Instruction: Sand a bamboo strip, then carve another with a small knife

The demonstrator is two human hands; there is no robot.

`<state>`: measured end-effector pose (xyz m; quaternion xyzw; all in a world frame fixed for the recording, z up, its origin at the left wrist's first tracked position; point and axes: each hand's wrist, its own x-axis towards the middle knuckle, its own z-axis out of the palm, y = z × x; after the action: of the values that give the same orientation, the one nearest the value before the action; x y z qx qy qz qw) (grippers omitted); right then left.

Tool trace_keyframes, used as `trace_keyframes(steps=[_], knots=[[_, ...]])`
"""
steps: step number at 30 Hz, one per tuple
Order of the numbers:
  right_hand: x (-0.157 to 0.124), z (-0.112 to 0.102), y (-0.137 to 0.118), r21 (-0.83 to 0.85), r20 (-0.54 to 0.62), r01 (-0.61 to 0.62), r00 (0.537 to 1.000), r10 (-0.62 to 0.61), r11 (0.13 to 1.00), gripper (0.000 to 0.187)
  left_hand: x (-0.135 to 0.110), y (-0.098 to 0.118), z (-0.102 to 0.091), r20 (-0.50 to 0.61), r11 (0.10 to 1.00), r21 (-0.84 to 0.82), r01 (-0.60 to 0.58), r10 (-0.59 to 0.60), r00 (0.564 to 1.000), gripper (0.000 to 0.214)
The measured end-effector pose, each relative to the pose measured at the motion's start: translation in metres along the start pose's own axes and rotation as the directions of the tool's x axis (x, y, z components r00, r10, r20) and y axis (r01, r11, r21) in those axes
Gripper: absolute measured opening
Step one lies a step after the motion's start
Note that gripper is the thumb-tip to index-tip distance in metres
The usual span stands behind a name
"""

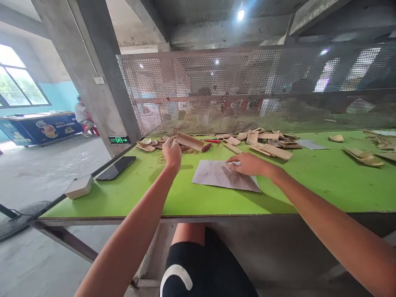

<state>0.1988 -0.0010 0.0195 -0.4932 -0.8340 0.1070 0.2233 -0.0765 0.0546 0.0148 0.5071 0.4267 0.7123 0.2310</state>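
Observation:
My left hand (172, 153) is closed at the left end of a curved, tan bark-like strip (191, 141), its fingertips partly hidden from me. Below the strip, yellowish crumbs (161, 159) are scattered over the green table (123, 200). A creased sheet of white paper (210, 175) lies flat in front of me. Over its right part is my right hand (249, 164), fingers stretched to the left and casting a shadow on the paper; nothing shows in them. Just beyond the strip lies a slim red tool (212, 141), too small to identify.
Dry tan pieces (270, 146) are heaped along the table's back, with more at the right (363, 156). A dark phone or tablet (116, 168) and a white box (79, 187) lie at the left edge. Behind stands a perforated metal screen (204, 90). A person (83, 113) sits far left.

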Motion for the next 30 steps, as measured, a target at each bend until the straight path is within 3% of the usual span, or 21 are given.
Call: trace_keyframes(steps=[3, 4, 5, 7, 9, 10, 12, 14, 16, 23, 30], knots=[[0.029, 0.016, -0.015, -0.046, 0.231, 0.074, 0.971, -0.062, 0.996, 0.026, -0.004, 0.005, 0.003, 0.024, 0.98, -0.157, 0.119, -0.117, 0.993, 0.037], [0.036, 0.019, -0.02, -0.06, 0.257, 0.083, 0.964, -0.065, 0.995, 0.023, -0.005, 0.006, 0.004, 0.056, 0.97, -0.188, 0.151, -0.143, 0.988, 0.039], [0.043, 0.021, -0.024, -0.054, 0.222, 0.075, 0.973, -0.062, 0.996, 0.023, -0.007, 0.008, 0.005, 0.08, 0.958, -0.221, 0.183, -0.169, 0.982, 0.041], [0.052, 0.023, -0.029, 0.048, 0.009, 0.038, 0.999, -0.039, 0.998, 0.029, -0.011, 0.012, 0.007, 0.146, 0.929, -0.286, 0.233, -0.199, 0.969, 0.044], [0.057, 0.024, -0.031, 0.296, -0.198, 0.008, 0.979, 0.053, 0.955, 0.048, -0.016, 0.016, 0.01, 0.217, 0.913, -0.304, 0.272, -0.211, 0.953, 0.045], [0.059, 0.025, -0.03, 0.44, -0.223, -0.002, 0.969, 0.111, 0.898, 0.056, -0.019, 0.018, 0.012, 0.272, 0.916, -0.295, 0.271, -0.192, 0.943, 0.044], [0.059, 0.028, -0.026, 0.671, -0.148, -0.033, 0.973, 0.177, 0.741, 0.057, -0.025, 0.02, 0.015, 0.398, 0.936, -0.262, 0.234, -0.116, 0.91, 0.04], [0.059, 0.029, -0.019, 0.783, -0.068, -0.065, 0.98, 0.189, 0.619, 0.042, -0.03, 0.021, 0.017, 0.504, 0.956, -0.233, 0.179, -0.038, 0.863, 0.037], [0.058, 0.028, -0.01, 0.815, -0.07, -0.071, 0.973, 0.218, 0.575, 0.031, -0.034, 0.02, 0.018, 0.558, 0.967, -0.214, 0.138, 0.004, 0.83, 0.038], [0.058, 0.019, 0.004, 0.783, -0.285, 0.059, 0.919, 0.273, 0.619, 0.021, -0.038, 0.02, 0.018, 0.551, 0.98, -0.18, 0.085, 0.029, 0.834, 0.036], [0.059, 0.019, -0.004, 0.75, -0.35, 0.043, 0.872, 0.341, 0.66, 0.02, -0.041, 0.023, 0.017, 0.6, 0.998, -0.043, 0.044, -0.01, 0.8, 0.046]])
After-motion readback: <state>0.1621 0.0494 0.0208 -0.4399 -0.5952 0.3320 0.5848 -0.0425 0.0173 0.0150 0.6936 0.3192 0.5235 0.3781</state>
